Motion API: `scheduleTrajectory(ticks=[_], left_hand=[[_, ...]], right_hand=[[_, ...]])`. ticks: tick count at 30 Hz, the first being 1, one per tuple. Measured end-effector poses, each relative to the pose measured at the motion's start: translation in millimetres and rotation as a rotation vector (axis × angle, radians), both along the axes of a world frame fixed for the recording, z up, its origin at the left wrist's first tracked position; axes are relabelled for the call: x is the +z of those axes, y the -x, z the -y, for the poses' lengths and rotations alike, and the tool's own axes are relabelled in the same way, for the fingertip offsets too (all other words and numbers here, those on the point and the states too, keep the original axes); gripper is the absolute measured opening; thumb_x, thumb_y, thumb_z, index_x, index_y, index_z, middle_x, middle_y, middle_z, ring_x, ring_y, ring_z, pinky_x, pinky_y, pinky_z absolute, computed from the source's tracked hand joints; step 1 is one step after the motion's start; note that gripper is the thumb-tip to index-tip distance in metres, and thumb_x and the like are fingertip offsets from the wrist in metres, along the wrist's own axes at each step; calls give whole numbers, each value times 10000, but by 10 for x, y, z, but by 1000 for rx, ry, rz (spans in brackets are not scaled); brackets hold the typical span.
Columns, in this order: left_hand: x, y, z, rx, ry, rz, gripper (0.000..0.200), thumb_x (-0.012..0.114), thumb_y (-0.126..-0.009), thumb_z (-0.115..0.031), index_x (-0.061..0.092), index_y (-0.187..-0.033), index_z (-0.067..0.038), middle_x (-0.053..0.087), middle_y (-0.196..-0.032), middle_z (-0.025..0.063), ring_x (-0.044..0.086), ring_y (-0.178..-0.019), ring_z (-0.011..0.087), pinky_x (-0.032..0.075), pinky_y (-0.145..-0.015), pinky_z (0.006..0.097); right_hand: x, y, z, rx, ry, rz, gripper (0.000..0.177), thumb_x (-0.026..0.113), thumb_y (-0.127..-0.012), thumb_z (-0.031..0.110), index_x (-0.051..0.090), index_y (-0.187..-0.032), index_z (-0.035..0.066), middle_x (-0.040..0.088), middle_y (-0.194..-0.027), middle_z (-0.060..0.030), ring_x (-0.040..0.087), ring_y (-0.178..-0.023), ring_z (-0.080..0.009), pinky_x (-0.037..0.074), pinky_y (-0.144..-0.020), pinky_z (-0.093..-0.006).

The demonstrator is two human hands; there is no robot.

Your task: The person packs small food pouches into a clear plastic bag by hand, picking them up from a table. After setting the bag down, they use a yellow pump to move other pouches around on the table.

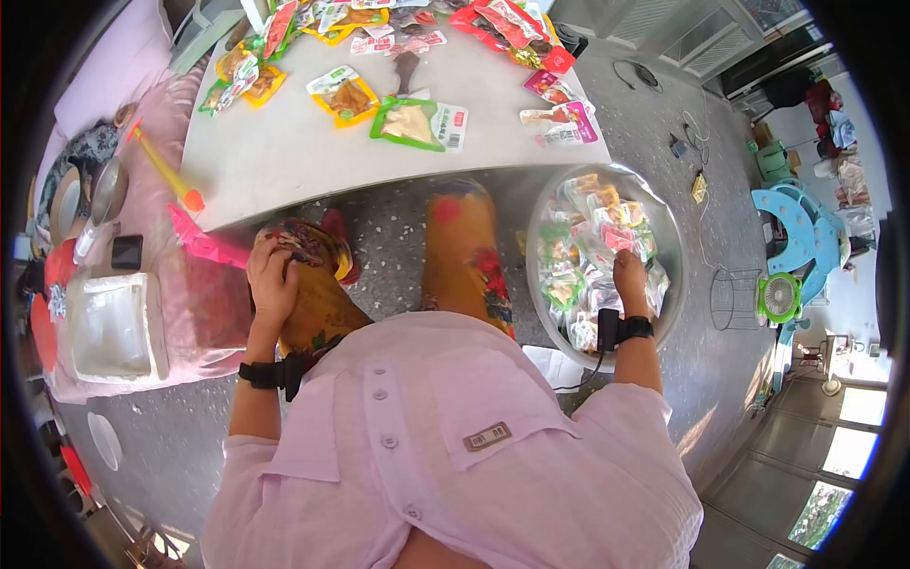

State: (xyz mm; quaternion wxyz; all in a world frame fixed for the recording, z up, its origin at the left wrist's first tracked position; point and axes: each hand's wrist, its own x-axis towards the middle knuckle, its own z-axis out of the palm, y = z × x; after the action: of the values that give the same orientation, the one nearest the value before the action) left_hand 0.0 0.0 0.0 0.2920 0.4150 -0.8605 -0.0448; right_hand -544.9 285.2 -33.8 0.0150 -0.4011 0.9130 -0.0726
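My right hand [629, 275] is over a large round metal basin [675, 251] full of packaged food packets [559, 248]. Its fingers are pinched at the edge of a clear packet with a red and white label [616, 236]. My left hand [273, 270] rests on my left knee, fingers apart, holding nothing. On the white table [275, 161] in front of me lie a green-edged packet [409, 123], a yellow-edged packet [343, 95] and a pink-edged packet [559, 123].
More packets [517, 28] line the table's far side. At left, a pink-covered surface [199, 313] holds a white foam box [116, 327], a phone [127, 251] and a yellow toy-like stick [163, 169]. At right stand a wire frame [736, 299], a green fan [778, 297] and blue furniture [806, 228].
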Motion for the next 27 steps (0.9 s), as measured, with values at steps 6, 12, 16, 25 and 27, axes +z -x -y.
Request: scheduleTrajectory(ticks=[6, 12, 16, 25, 27], left_hand=[[-6, 9, -6, 36, -28, -9, 190, 581, -626, -85, 545, -811, -63, 477, -1044, 96, 411, -1034, 295, 301, -870, 409], [19, 32, 15, 44, 6, -25, 198, 590, -611, -94, 546, -803, -70, 478, -1025, 87, 423, -992, 285, 315, -844, 404], [52, 13, -47, 42, -32, -83, 221, 596, -614, -61, 536, -827, -59, 480, -1020, 114, 425, -1002, 315, 326, -858, 404], [225, -827, 132, 406, 154, -107, 300, 569, -637, -79, 521, -930, -38, 478, -1024, 151, 426, -1003, 326, 339, -850, 407], [347, -1175, 175, 570, 196, -58, 322, 567, -640, -97, 517, -953, -38, 474, -1034, 161, 425, -1004, 331, 336, -856, 407]], right_hand=[[-512, -251, -599, -285, -515, 53, 164, 479, -702, 114, 572, -834, 83, 570, -894, -133, 542, -870, -313, 422, -747, -443], [-392, -364, 294, -23, 224, 168, 142, 441, -745, 111, 538, -788, 17, 560, -789, -215, 540, -726, -370, 427, -649, -433], [278, -968, 1315, 262, 542, 359, 132, 502, -742, 78, 519, -846, -2, 540, -800, -180, 527, -759, -327, 429, -675, -366], [664, -2019, 2788, 748, 647, 42, 399, 578, -697, 197, 463, -1029, 9, 439, -1104, -171, 387, -1054, -347, 312, -860, -431], [581, -2129, 2951, 740, 502, -42, 455, 576, -697, 265, 450, -1060, 21, 410, -1144, -159, 348, -1101, -326, 276, -887, -446]])
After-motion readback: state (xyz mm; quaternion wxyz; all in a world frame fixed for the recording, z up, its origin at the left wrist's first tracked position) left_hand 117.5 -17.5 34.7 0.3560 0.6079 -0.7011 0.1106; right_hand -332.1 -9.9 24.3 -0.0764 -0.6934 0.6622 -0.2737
